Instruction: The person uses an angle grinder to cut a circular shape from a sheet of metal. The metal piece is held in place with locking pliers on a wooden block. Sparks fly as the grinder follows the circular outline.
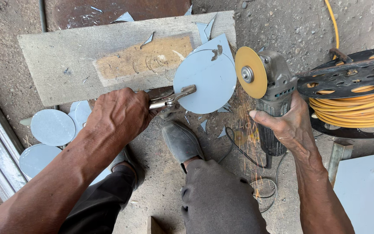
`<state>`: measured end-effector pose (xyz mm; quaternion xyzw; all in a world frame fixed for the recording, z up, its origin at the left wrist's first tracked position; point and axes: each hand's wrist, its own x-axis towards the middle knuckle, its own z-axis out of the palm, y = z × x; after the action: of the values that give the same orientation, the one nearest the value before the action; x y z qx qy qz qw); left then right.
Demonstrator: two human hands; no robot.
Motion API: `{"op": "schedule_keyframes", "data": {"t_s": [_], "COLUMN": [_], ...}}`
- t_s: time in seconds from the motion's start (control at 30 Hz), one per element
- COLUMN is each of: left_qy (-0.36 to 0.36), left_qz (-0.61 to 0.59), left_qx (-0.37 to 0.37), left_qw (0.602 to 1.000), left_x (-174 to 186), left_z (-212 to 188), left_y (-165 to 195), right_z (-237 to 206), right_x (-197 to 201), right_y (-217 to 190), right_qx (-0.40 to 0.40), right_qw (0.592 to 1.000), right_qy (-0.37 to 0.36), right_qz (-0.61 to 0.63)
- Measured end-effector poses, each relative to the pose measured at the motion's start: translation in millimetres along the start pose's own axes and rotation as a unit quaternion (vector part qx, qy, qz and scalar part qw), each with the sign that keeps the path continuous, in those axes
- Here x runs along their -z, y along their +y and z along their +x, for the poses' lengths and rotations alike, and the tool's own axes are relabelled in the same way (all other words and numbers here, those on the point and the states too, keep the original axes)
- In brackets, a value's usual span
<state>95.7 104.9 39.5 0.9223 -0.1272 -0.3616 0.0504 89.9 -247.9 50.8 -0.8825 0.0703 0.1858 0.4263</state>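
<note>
My left hand (120, 115) is clamped around locking pliers (169, 100), which grip a round grey metal disc (205, 81) held over the edge of the wooden plank (66, 56). My right hand (284, 125) is wrapped around the angle grinder (273, 93); its yellow wheel (250, 72) touches the disc's right edge, sparks falling to the floor. Step: grinding the rim. Next, I'd judge, rotate the disc for an unground stretch. Finished discs (53, 128) lie left.

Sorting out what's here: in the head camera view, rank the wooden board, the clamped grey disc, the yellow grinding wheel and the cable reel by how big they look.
1. wooden board
2. cable reel, partly cut off by the frame edge, so unsure
3. grey disc
4. yellow grinding wheel
</note>
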Motion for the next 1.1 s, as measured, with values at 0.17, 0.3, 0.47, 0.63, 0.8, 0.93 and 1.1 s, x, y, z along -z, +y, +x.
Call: {"op": "schedule_keyframes", "data": {"t_s": [0.17,0.3,0.47,0.63,0.8,0.93,1.1], "left_qy": [0.005,0.004,0.007,0.020,0.014,0.032,0.042], "left_qz": [0.007,-0.008,-0.014,-0.012,-0.026,-0.019,-0.032], "left_qx": [0.001,0.000,-0.002,-0.012,-0.003,-0.014,-0.023], "left_qw": [1.000,1.000,1.000,1.000,1.000,0.999,0.998], "left_x": [-0.4,-0.4,-2.7,-3.8,-1.7,-0.1,0.0], "left_z": [2.4,2.9,3.9,3.8,2.4,1.1,1.2], "left_y": [-0.7,-2.5,-3.4,-4.4,-4.1,-4.0,-4.5], "right_z": [0.4,-0.8,0.3,-0.7,-2.1,-3.7,-3.8], "right_x": [1.0,0.8,1.2,0.0,-1.1,0.1,-0.3], "right_y": [5.3,11.0,13.2,12.0,19.8,26.3,27.1], "right_qx": [0.000,0.019,0.045,0.013,0.079,0.157,0.213], "right_qw": [1.000,1.000,0.997,1.000,0.995,0.968,0.945], "right_qy": [-0.001,0.003,-0.010,-0.006,0.005,0.008,-0.001], "right_qz": [-0.009,0.005,-0.062,-0.009,-0.064,-0.195,-0.250]}}
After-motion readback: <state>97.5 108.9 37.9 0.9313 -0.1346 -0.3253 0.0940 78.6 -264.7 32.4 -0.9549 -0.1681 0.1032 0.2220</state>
